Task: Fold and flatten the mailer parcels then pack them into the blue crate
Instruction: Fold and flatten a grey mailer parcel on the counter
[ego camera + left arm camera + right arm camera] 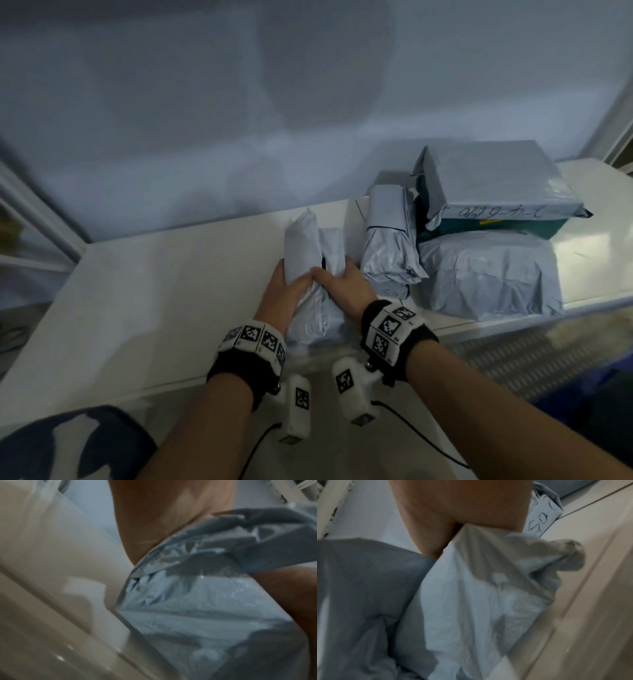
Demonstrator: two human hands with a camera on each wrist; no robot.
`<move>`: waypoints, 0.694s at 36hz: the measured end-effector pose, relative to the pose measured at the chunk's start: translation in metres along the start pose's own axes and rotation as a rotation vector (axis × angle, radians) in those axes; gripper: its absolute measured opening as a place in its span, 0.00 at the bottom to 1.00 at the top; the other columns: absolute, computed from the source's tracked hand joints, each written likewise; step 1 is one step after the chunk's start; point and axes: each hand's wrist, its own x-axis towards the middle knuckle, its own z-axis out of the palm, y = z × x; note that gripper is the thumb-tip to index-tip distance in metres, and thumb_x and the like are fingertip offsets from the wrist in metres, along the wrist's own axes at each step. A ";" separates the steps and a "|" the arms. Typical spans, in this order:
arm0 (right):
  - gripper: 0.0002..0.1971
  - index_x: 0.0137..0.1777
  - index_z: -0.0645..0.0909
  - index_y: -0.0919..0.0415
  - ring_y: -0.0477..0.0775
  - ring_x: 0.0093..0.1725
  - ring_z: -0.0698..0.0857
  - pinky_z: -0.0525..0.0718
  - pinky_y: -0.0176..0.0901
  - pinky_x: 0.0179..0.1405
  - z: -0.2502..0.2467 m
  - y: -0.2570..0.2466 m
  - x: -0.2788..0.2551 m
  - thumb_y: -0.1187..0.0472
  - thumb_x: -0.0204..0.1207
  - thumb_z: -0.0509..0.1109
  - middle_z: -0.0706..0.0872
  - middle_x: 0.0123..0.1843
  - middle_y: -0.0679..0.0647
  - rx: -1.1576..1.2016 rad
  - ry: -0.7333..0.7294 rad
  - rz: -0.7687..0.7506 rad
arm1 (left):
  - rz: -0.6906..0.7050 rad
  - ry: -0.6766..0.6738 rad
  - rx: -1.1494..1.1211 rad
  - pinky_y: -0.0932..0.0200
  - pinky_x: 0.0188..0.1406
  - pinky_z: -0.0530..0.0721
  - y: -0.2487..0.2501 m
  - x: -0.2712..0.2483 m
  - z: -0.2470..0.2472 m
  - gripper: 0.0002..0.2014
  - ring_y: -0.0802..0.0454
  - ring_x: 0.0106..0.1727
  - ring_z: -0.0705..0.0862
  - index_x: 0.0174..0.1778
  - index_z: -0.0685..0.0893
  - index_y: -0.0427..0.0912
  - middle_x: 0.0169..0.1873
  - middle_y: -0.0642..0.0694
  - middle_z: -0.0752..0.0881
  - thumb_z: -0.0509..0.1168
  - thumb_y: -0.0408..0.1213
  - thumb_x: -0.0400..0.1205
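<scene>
The grey mailer parcel (313, 274) lies on the white bench (154, 291), clasped between both hands. The left hand (281, 294) curls round its left flank; the right hand (344, 286) grips its right flank, thumb on top. Judged soft, light and slippery: take hold at the long sides, not the loose film ends. Four more stacked parcels (479, 240) lie just right of the right hand. The blue crate is not clearly in view.

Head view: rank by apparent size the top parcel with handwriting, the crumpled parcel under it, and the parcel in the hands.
1-2. Top parcel with handwriting and crumpled parcel: alike, unranked.
3. Held parcel, partly hidden by hands.
</scene>
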 end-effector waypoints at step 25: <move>0.23 0.67 0.78 0.59 0.55 0.56 0.86 0.84 0.51 0.62 -0.075 -0.087 -0.031 0.51 0.73 0.73 0.87 0.59 0.54 0.033 0.145 -0.152 | 0.142 -0.100 -0.007 0.39 0.61 0.84 0.094 0.001 0.044 0.34 0.43 0.55 0.88 0.64 0.80 0.54 0.56 0.45 0.88 0.72 0.59 0.60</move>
